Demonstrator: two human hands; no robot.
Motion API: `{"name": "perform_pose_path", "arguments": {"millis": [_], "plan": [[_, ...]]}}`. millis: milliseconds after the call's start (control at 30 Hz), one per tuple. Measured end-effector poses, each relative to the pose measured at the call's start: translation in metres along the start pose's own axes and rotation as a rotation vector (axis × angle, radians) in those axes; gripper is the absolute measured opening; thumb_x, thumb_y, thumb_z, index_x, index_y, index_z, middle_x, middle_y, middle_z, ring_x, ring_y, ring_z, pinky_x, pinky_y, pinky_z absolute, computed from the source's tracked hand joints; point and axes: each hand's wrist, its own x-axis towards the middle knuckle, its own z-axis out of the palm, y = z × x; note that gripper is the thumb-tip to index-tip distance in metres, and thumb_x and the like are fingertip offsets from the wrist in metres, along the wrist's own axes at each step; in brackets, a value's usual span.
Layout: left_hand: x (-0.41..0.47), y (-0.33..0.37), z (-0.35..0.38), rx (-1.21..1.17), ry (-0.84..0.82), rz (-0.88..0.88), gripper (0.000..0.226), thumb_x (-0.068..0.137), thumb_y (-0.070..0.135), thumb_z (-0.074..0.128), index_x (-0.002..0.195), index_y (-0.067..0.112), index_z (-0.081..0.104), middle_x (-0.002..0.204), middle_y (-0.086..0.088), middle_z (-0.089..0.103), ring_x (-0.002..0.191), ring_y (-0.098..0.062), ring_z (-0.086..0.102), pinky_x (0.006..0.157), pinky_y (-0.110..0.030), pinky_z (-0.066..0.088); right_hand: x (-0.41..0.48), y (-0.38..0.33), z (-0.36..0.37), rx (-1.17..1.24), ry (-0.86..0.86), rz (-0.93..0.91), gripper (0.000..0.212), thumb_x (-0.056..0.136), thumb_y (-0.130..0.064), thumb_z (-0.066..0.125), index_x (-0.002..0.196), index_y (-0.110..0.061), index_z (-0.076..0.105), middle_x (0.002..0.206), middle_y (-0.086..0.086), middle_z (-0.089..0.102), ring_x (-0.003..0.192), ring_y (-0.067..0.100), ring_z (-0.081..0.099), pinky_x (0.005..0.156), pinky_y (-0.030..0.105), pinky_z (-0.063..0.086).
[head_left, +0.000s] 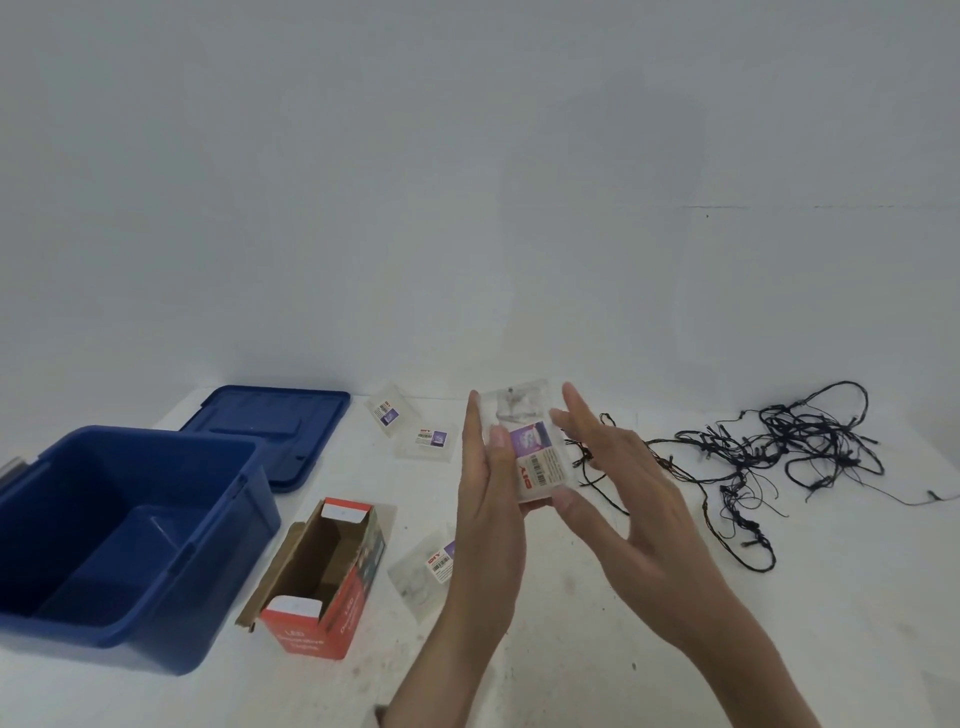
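Note:
I hold a small clear plastic box (527, 415) with a purple and white barcode label upright above the table. My left hand (485, 499) grips its left side, thumb on the front and fingers straight behind it. My right hand (618, 483) pinches it from the right, thumb at the bottom corner and fingers spread along the right edge. A coil of thin wire shows inside the box.
An open blue bin (130, 530) stands at the left with its lid (270, 431) behind it. An open red carton (322, 577) lies beside it. Three more clear labelled boxes (387, 410) (428, 439) (423, 569) lie around. Tangled black string lights (779, 452) spread on the right.

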Motion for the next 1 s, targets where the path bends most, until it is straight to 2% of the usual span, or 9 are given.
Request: {"name": "perform_pose_path", "arguments": {"millis": [100, 200, 300, 367, 533, 633, 700, 900, 1000], "plan": [[-0.004, -0.001, 0.002, 0.024, -0.046, -0.062, 0.056, 0.088, 0.051, 0.032, 0.140, 0.055, 0.012, 0.134, 0.015, 0.053, 0.117, -0.008, 0.057, 0.102, -0.039, 0.044, -0.001, -0.003, 0.004, 0.015, -0.016, 0.076, 0.076, 0.083, -0.044, 0.051, 0.146, -0.045, 0.009, 0.134, -0.036, 0.037, 0.130, -0.001, 0.035, 0.098, 0.000, 0.023], [-0.006, -0.001, 0.000, -0.058, -0.110, -0.129, 0.060, 0.083, 0.053, 0.033, 0.139, 0.054, 0.013, 0.113, 0.022, 0.066, 0.110, -0.004, 0.061, 0.106, -0.040, 0.041, 0.001, -0.001, 0.000, -0.020, -0.033, 0.155, 0.093, 0.073, -0.057, 0.063, 0.142, -0.053, 0.001, 0.124, -0.044, 0.034, 0.123, -0.014, 0.031, 0.091, -0.006, 0.020], [-0.006, -0.002, -0.008, -0.049, -0.195, -0.147, 0.050, 0.083, 0.048, 0.036, 0.131, 0.050, 0.023, 0.109, 0.017, 0.070, 0.113, -0.003, 0.059, 0.104, -0.034, 0.041, 0.001, 0.010, -0.004, -0.065, -0.030, 0.188, 0.101, 0.074, -0.035, 0.075, 0.140, -0.056, 0.002, 0.120, -0.034, 0.041, 0.115, -0.017, 0.036, 0.089, -0.007, 0.023], [-0.002, -0.003, -0.017, 0.072, -0.242, -0.126, 0.049, 0.082, 0.042, 0.048, 0.127, 0.048, 0.029, 0.127, 0.011, 0.061, 0.116, -0.003, 0.057, 0.100, -0.031, 0.044, 0.000, 0.020, -0.010, -0.061, -0.018, 0.200, 0.099, 0.075, -0.017, 0.074, 0.138, -0.057, 0.009, 0.120, -0.031, 0.045, 0.113, -0.016, 0.041, 0.089, 0.000, 0.029], [0.013, 0.002, -0.043, 0.821, -0.420, 0.189, 0.092, 0.073, 0.040, 0.075, 0.129, 0.068, 0.007, 0.144, 0.042, 0.010, 0.133, 0.017, 0.018, 0.104, -0.011, 0.028, 0.000, 0.029, -0.023, -0.034, -0.187, 0.220, 0.097, 0.070, -0.001, 0.061, 0.134, -0.058, 0.017, 0.117, -0.026, 0.056, 0.112, -0.005, 0.052, 0.089, 0.017, 0.041], [0.019, 0.004, -0.048, 0.949, -0.491, 0.206, 0.082, 0.075, 0.030, 0.077, 0.129, 0.058, 0.021, 0.128, 0.037, 0.038, 0.115, 0.024, 0.032, 0.091, 0.000, 0.031, 0.002, 0.030, -0.021, -0.065, -0.298, 0.212, 0.090, 0.066, -0.013, 0.055, 0.133, -0.060, 0.018, 0.118, -0.026, 0.055, 0.112, -0.003, 0.051, 0.094, 0.018, 0.041], [0.020, 0.003, -0.051, 0.990, -0.474, 0.226, 0.076, 0.075, 0.025, 0.076, 0.130, 0.049, 0.029, 0.116, 0.028, 0.048, 0.104, 0.025, 0.038, 0.082, 0.004, 0.032, 0.003, 0.031, -0.018, -0.081, -0.338, 0.213, 0.088, 0.067, -0.015, 0.053, 0.133, -0.061, 0.016, 0.122, -0.024, 0.050, 0.113, -0.005, 0.048, 0.091, 0.006, 0.038], [0.018, -0.009, -0.064, 1.125, -0.490, 0.239, 0.075, 0.076, 0.034, 0.072, 0.132, 0.048, 0.024, 0.112, 0.035, 0.037, 0.107, 0.023, 0.029, 0.082, 0.007, 0.028, 0.005, 0.039, -0.008, -0.080, -0.389, 0.219, 0.091, 0.071, -0.010, 0.062, 0.132, -0.061, 0.016, 0.114, -0.018, 0.048, 0.111, -0.004, 0.046, 0.090, 0.000, 0.031], [0.018, -0.019, -0.065, 1.215, -0.481, 0.263, 0.071, 0.076, 0.036, 0.072, 0.136, 0.034, 0.034, 0.119, 0.020, 0.046, 0.109, 0.005, 0.039, 0.089, -0.008, 0.035, 0.006, 0.041, 0.001, -0.076, -0.432, 0.229, 0.094, 0.074, -0.010, 0.064, 0.135, -0.060, 0.012, 0.120, -0.025, 0.043, 0.117, -0.007, 0.041, 0.092, 0.005, 0.032]]}}
